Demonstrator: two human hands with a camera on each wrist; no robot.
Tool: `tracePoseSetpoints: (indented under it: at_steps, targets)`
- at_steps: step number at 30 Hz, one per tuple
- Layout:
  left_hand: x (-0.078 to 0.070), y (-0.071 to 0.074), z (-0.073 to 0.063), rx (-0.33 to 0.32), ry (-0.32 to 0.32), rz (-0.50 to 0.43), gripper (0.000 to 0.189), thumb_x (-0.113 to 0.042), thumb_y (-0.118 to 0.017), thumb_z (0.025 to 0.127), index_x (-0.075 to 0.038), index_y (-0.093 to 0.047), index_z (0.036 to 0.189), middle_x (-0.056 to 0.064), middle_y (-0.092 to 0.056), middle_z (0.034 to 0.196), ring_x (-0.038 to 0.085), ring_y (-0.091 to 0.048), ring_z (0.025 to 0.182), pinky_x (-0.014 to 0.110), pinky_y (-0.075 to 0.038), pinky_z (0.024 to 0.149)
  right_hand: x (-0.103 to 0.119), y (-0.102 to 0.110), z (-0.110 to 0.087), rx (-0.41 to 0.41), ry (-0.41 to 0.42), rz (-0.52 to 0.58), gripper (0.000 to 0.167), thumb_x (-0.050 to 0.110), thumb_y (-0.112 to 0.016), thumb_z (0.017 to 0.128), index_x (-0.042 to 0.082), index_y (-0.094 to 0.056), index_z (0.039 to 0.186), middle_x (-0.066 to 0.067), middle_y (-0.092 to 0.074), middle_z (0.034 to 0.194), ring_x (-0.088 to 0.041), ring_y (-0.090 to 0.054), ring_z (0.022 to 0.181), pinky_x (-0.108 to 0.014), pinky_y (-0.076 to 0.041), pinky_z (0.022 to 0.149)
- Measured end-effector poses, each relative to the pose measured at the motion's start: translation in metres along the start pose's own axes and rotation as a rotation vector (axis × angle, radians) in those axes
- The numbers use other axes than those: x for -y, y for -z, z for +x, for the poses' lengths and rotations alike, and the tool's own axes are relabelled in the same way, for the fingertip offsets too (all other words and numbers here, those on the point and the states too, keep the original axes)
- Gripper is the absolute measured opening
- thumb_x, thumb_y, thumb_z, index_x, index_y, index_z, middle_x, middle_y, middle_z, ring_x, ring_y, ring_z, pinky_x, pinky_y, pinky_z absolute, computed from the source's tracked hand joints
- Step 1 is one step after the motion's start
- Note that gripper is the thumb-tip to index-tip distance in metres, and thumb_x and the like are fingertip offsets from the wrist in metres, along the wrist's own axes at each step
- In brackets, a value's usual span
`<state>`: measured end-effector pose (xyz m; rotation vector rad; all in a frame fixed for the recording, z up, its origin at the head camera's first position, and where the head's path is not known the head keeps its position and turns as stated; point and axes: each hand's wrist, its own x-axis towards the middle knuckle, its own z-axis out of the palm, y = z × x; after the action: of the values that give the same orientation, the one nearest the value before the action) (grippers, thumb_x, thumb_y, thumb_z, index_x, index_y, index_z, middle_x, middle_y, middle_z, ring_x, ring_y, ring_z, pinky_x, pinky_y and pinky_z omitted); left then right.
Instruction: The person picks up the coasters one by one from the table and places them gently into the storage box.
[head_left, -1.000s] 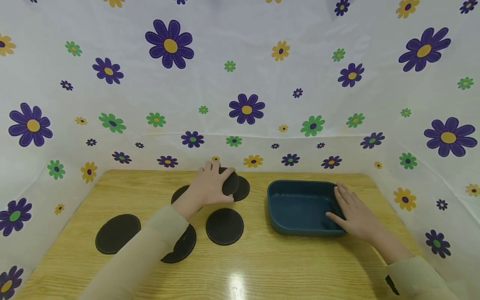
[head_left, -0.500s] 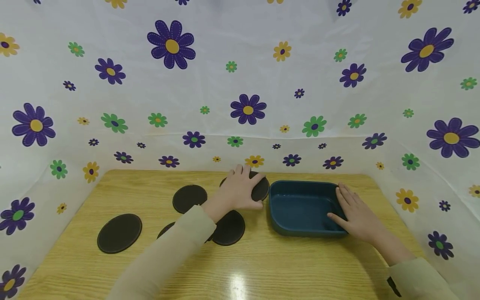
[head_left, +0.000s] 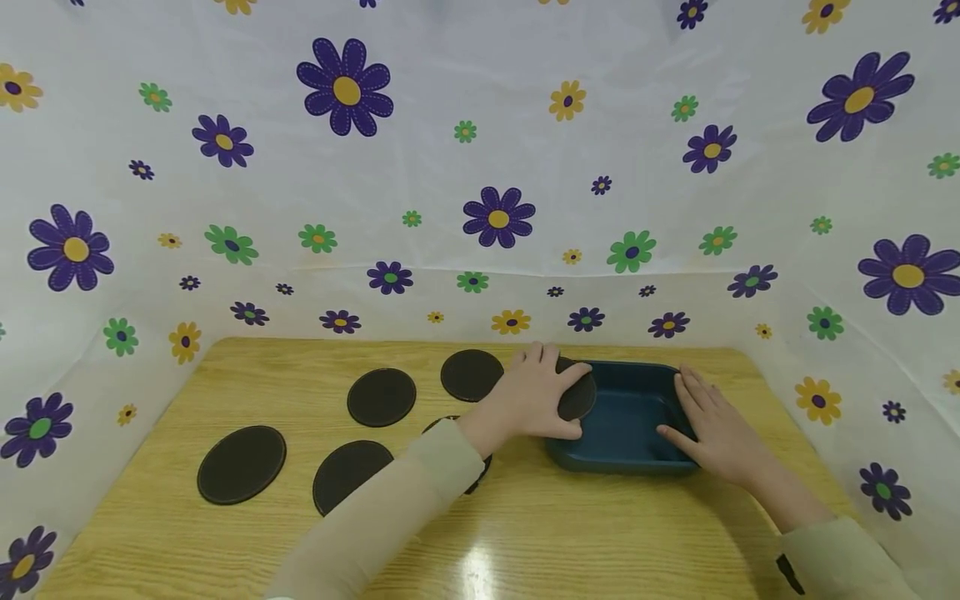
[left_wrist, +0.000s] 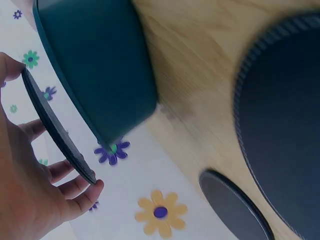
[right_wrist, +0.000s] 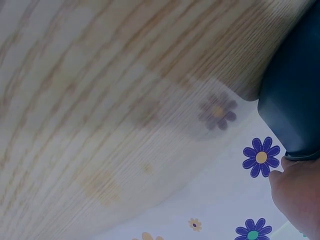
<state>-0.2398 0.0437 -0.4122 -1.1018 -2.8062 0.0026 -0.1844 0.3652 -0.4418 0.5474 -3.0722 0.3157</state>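
By its edges my left hand (head_left: pixel 534 393) holds a round black coaster (head_left: pixel 577 395), tilted above the left side of a dark blue rectangular bin (head_left: pixel 622 465). In the left wrist view the thumb and fingertips pinch opposite edges of the coaster (left_wrist: pixel 57 132), which is apart from the bin (left_wrist: pixel 100 65). My right hand (head_left: pixel 720 433) rests on the bin's right rim with straight fingers, the thumb pointing into the bin. The right wrist view shows only part of this hand (right_wrist: pixel 300 195) at the rim.
Several more black coasters lie flat on the wooden table (head_left: pixel 570 533): far left (head_left: pixel 242 465), front (head_left: pixel 348 475), middle (head_left: pixel 381 397) and back (head_left: pixel 471 375). Another is mostly hidden under my left forearm. A white flowered cloth (head_left: pixel 420 167) encloses the back and sides.
My left hand has carried the coaster rightward, from above the back coaster to over the bin's left rim. My right hand and the bin stay in place.
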Motion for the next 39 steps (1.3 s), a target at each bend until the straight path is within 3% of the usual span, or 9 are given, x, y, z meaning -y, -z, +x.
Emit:
tracePoseSetpoints:
  at_steps: [9, 16, 30, 39]
  targets:
    - [-0.030, -0.009, 0.019, 0.021, -0.043, 0.013, 0.083, -0.070, -0.061, 0.088, -0.039, -0.040, 0.162, 0.010, -0.053, 0.148, 0.025, -0.051, 0.128, 0.042, -0.048, 0.108, 0.001, 0.002, 0.001, -0.003, -0.004, 0.008, 0.094, 0.047, -0.060, 0.106, -0.015, -0.018, 0.163, -0.036, -0.013, 0.172, -0.050, -0.012, 0.162, -0.062, -0.009, 0.132]
    - [-0.040, -0.019, 0.025, 0.049, -0.049, 0.031, 0.082, -0.073, -0.058, 0.091, -0.040, -0.038, 0.164, 0.010, -0.050, 0.152, 0.027, -0.050, 0.137, 0.043, -0.047, 0.113, 0.002, 0.003, 0.001, 0.006, -0.003, 0.008, 0.095, 0.049, -0.059, 0.106, -0.015, -0.018, 0.163, -0.036, -0.012, 0.172, -0.051, -0.012, 0.162, -0.066, -0.013, 0.129]
    - [-0.040, -0.024, 0.024, 0.087, -0.026, 0.078, 0.074, -0.070, -0.051, 0.098, -0.038, -0.038, 0.164, 0.008, -0.045, 0.161, 0.026, -0.047, 0.146, 0.042, -0.043, 0.119, 0.003, 0.002, 0.000, -0.002, -0.012, 0.025, 0.094, 0.048, -0.058, 0.106, -0.016, -0.017, 0.163, -0.036, -0.010, 0.173, -0.051, -0.011, 0.162, -0.063, -0.007, 0.132]
    - [-0.027, -0.019, 0.015, 0.068, -0.045, 0.075, 0.072, -0.066, -0.051, 0.101, -0.034, -0.039, 0.165, 0.011, -0.043, 0.163, 0.029, -0.045, 0.149, 0.044, -0.041, 0.122, 0.004, 0.002, -0.001, -0.009, -0.004, 0.016, 0.094, 0.047, -0.060, 0.106, -0.016, -0.018, 0.163, -0.036, -0.013, 0.172, -0.052, -0.013, 0.162, -0.061, -0.007, 0.132]
